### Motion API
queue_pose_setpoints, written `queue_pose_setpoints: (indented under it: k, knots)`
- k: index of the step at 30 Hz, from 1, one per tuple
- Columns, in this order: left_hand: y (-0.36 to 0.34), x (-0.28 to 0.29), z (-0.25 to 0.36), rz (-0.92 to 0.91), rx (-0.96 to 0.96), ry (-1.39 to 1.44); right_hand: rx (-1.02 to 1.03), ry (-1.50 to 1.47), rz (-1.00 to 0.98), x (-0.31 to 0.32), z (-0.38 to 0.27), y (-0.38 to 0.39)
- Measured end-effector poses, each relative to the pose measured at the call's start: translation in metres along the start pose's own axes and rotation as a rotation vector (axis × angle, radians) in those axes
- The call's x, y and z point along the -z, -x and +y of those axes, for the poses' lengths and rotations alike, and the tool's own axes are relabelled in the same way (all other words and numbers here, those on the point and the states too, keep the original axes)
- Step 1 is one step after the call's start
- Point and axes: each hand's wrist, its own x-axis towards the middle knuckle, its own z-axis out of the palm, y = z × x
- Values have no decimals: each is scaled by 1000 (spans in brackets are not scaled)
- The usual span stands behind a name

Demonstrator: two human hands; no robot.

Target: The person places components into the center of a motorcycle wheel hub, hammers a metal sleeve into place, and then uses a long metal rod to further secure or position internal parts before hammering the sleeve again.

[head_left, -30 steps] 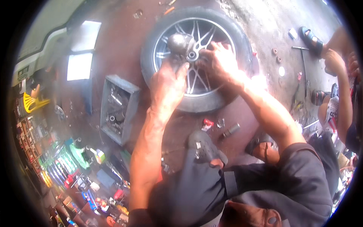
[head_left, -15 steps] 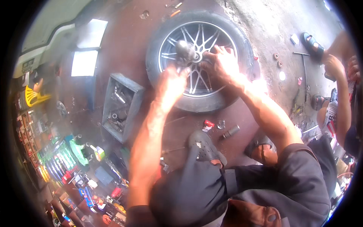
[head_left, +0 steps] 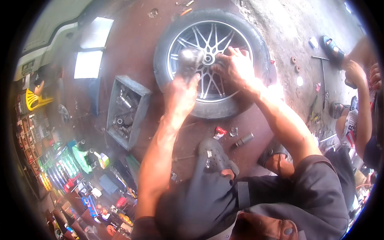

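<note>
A spoked wheel (head_left: 208,82) with its tire (head_left: 216,110) lies flat on the floor in front of me. My left hand (head_left: 180,92) is closed round the handle of a hammer (head_left: 190,58). Its grey metal head is smeared by motion and appears just left of the hub (head_left: 208,59). On the hub's other side, my right hand (head_left: 236,68) rests over the spokes with its fingers bent together. Whatever those fingers grip is hidden from this view.
Left of the wheel stands a grey metal box (head_left: 130,112) of sockets. A dark cylinder (head_left: 244,140) and a red packet (head_left: 219,133) lie by my shoe. At right are a T-handle wrench (head_left: 322,80), two rings and another person's hand (head_left: 354,74). Shelves and tools crowd the lower left.
The hammer and my left hand have shifted a little to the left, away from the hub. My right hand keeps its place on the wheel.
</note>
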Motion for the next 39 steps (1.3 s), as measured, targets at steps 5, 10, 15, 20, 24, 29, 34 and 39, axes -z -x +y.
queue_pose_setpoints:
  k: [5,10,15,20,24,29,34,39]
  knots:
    - [-9,3,-4,-54,-39,-128,-30,-10,-60,-3,3,4]
    - [-2,-3,-16,23,-128,-101,5,-19,-29,-3,8,-3]
    - [-12,6,1,51,-62,-87,11,-56,59,-1,2,-1]
    - [-9,-4,-10,-78,-55,-161,16,-19,54,-4,-3,0]
    - [-3,2,6,18,-61,61,5,9,-30,-4,6,4]
    - [37,19,-24,191,-24,449,321,-325,155,25,18,16]
    - [68,14,-43,177,224,480,917,-128,-596,57,49,156]
    - [80,3,-45,199,309,441,684,246,-857,-8,30,228]
